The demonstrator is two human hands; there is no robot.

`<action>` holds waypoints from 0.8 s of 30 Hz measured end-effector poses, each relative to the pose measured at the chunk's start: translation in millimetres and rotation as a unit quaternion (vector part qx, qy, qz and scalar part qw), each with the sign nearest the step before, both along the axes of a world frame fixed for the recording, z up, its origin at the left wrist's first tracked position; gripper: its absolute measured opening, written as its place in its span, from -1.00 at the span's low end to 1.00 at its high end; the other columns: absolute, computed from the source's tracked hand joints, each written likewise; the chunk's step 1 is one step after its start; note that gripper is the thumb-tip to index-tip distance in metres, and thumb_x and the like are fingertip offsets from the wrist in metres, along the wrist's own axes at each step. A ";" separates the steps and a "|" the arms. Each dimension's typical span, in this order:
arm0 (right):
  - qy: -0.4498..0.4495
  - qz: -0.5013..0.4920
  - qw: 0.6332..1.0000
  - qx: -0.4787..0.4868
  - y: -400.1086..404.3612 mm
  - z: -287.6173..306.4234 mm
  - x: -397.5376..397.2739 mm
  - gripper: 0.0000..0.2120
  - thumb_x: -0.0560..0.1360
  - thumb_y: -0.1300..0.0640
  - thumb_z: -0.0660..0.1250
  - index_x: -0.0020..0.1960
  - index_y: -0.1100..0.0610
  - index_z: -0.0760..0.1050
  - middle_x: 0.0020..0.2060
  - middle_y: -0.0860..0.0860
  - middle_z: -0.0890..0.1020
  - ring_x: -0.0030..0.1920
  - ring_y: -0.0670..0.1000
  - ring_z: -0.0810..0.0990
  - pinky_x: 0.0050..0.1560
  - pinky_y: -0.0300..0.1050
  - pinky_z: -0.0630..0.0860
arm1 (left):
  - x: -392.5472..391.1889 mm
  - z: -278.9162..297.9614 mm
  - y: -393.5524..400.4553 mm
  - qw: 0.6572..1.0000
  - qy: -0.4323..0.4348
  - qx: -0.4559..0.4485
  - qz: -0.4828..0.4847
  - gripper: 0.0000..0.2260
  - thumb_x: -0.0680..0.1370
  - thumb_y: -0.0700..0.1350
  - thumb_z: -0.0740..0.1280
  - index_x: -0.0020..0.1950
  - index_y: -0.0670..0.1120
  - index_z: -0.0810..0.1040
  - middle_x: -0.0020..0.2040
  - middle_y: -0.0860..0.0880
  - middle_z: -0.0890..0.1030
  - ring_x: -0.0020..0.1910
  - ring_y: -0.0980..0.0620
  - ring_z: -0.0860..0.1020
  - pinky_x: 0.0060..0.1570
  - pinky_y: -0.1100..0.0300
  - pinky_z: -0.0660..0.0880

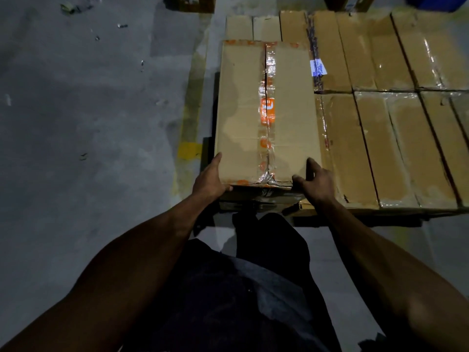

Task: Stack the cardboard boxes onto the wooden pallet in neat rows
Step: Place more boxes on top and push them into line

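Grey concrete floor point(76, 110) lies beside the stacked boxes point(380, 123). The orange-taped box point(266, 110) is gripped at its near corners by left hand point(210, 179) and right hand point(317, 181); it is best squared flush against them.

Head view, looking steeply down (close), facing forward

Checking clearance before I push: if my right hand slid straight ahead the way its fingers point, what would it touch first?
Your right hand already touches the orange-taped box at its near right corner. Going straight on, it would likely ride along that box's right side against the neighbouring lower box; depth is unclear.
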State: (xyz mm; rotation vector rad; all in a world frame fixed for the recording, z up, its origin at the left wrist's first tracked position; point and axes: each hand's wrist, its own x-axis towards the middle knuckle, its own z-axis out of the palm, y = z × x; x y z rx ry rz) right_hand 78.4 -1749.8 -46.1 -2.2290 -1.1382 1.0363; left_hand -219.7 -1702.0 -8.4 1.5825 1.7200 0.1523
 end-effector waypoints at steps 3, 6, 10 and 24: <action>-0.010 0.001 1.000 -0.015 6.0 -21.9 16.1 -0.38 0.27 -0.37 0.43 0.25 -0.18 0.42 0.16 0.18 0.55 0.08 0.22 0.65 0.11 0.26 0.62 | 2.6 2.3 0.2 1.000 -0.001 0.005 -0.002 -0.01 0.38 -0.10 0.59 0.62 0.11 0.03 0.49 -0.09 0.40 0.38 -0.16 0.44 0.27 0.04 0.45; -0.003 -0.008 1.000 -0.006 10.4 -33.4 22.4 -0.34 0.24 -0.35 0.44 0.29 -0.24 0.39 0.13 0.14 0.55 0.00 0.19 0.67 0.09 0.22 0.63 | 3.3 3.6 0.9 1.000 0.002 0.007 -0.002 -0.01 0.38 -0.09 0.59 0.62 0.11 0.03 0.48 -0.09 0.41 0.37 -0.16 0.44 0.27 0.04 0.45; -0.011 0.000 1.000 0.001 12.2 -28.6 18.1 -0.49 0.26 -0.35 0.45 0.12 -0.22 0.43 0.08 0.16 0.55 -0.02 0.21 0.67 0.02 0.23 0.65 | 2.0 3.9 1.9 1.000 0.005 0.012 0.003 -0.02 0.38 -0.08 0.59 0.62 0.09 0.04 0.48 -0.09 0.41 0.38 -0.16 0.43 0.28 0.03 0.44; -0.027 0.016 0.999 -0.008 1.2 11.0 -6.2 -0.11 0.31 -0.34 0.33 0.56 -0.08 0.18 0.32 0.16 0.47 0.24 0.23 0.54 0.30 0.23 0.50 | 2.5 -1.3 -6.5 1.000 0.001 0.017 0.023 -0.04 0.39 -0.10 0.57 0.62 0.07 0.05 0.46 -0.08 0.43 0.37 -0.16 0.44 0.29 0.01 0.45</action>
